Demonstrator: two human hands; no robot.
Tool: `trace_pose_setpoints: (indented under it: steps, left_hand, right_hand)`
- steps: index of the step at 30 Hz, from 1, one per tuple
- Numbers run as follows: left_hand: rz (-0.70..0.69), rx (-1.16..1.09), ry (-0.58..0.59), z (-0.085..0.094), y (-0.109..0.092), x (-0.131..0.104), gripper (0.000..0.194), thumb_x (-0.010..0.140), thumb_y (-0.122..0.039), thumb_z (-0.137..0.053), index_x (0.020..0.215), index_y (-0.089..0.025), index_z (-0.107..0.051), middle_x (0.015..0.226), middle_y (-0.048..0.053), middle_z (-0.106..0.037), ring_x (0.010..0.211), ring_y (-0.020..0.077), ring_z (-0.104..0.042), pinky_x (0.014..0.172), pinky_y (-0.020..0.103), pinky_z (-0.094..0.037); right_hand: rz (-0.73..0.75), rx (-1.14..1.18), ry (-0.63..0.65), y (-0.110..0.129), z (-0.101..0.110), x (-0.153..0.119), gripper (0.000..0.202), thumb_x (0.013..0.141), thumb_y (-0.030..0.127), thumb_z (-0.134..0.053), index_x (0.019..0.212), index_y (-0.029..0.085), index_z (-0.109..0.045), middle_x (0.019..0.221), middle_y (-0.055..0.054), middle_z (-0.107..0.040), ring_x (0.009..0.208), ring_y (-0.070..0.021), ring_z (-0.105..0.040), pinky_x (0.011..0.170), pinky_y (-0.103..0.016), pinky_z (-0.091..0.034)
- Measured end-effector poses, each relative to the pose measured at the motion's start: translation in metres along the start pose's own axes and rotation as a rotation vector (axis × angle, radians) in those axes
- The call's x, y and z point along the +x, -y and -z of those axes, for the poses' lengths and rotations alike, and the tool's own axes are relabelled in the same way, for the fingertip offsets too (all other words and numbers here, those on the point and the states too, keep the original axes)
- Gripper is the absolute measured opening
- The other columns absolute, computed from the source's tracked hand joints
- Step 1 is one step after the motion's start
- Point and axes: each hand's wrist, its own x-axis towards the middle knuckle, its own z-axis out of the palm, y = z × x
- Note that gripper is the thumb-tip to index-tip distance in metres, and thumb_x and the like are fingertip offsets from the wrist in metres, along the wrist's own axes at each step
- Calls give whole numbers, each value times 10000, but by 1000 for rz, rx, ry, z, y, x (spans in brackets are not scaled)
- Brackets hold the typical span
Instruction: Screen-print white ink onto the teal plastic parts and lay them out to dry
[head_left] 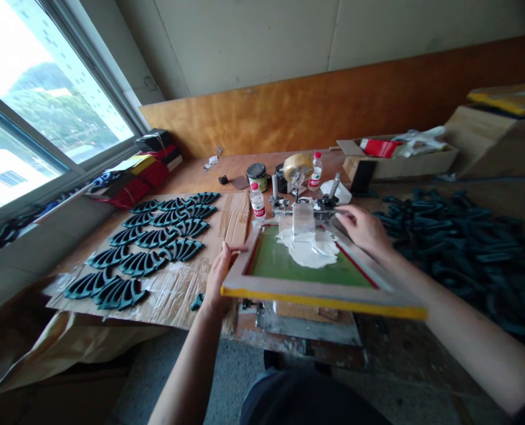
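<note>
A screen-printing frame [324,298] with a green mesh [266,260] sits tilted in a metal hinge clamp [284,208]. White ink [315,255] is pooled toward the mesh's far side, and a pale squeegee [304,221] rests in it. My left hand [219,274] grips the frame's left edge, thumb on top. At the far right corner, beside the clamp, my right hand [364,229] has its fingers bent together; what they hold is hidden. Below the frame show a base plate [307,327] and a small dark green piece [197,301].
Dark green fan-shaped pieces [143,260] lie in rows on cardboard [231,218] at left. A heap of green pieces [443,236] covers the right side. Behind the clamp stand bottles [258,203], a can [257,174] and a tape roll [298,165]. Boxes [399,165] stand at back right.
</note>
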Motion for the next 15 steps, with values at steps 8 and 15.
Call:
trace_pose_setpoints:
  steps: [8,15]
  left_hand:
    - [-317,-237,-93,-53,-46,43,497,887,-611,-445,1130,-189,-546,939,66,-700,877,169,-664,642,230,-493]
    - [553,-129,213,-80,96,-53,728,701,-751,-579,1098,-143,-621,1022,176,-711,935,291,-681,627,310,-515]
  right_hand:
    - [119,-175,333,-7,-82,-107,288,876,443,-567,729,196,-553,880,-90,-632,879,-234,-602,753,-319,-454]
    - [120,19,137,79,-75,-135,185,961,328,-455,820,219,-501,796,-62,-629,761,-212,-600,686,-323,-460]
